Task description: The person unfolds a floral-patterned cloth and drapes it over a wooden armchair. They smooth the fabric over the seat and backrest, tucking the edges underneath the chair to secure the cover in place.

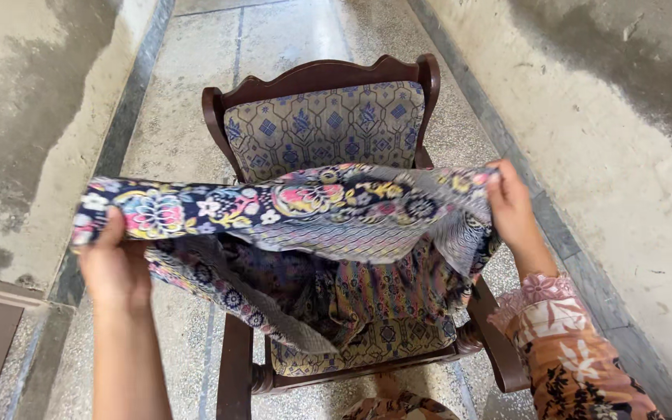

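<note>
Holding the floral cloth (297, 206) stretched across the middle of the frame, your left hand (114, 268) is clenched on its edge at the left and your right hand (511, 206) pinches the opposite end at the right. The cloth's lower folds sag onto the seat of the wooden chair (324, 78) with its patterned cushion (328, 128). The hanging part could snag on the chair arm at lower right, I judge, or slide to the speckled floor (188, 117) if either grip loosens, since both hold only the edge.
</note>
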